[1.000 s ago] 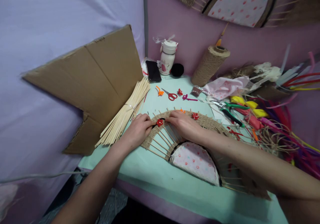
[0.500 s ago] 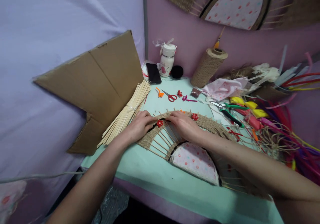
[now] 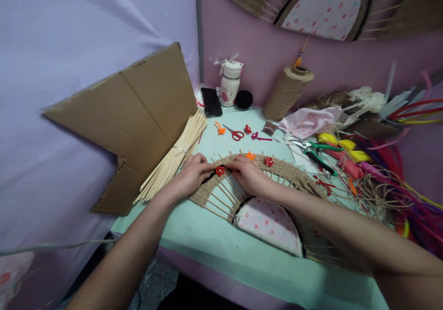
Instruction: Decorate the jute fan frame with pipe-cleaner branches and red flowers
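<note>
A fan-shaped piece of woven twine and thin sticks (image 3: pixel 297 175) lies on the table, with a dotted white half-round (image 3: pixel 268 222) at its centre. Near its left end sits a red flower (image 3: pixel 220 171), between my two hands. My left hand (image 3: pixel 194 174) is closed at the black strip left of this flower, fingertips pressed to the weave. From the other side, my right hand (image 3: pixel 247 174) pinches at the black strip just right of it. Another red flower (image 3: pixel 269 161) and an orange one (image 3: pixel 250 156) sit further along the arc.
Bundled sticks (image 3: pixel 173 157) and cardboard (image 3: pixel 138 111) stand left. Behind are red scissors (image 3: pixel 237 135), a phone (image 3: pixel 211 101), a bottle (image 3: pixel 230 83) and a twine spool (image 3: pixel 287 93). Green-handled pliers (image 3: pixel 320 160) and tangled coloured strips (image 3: pixel 387 176) lie right.
My right hand has shifted slightly left and down, closer to the red flower. The orange flower behind it shows more fully. My left hand has hardly moved.
</note>
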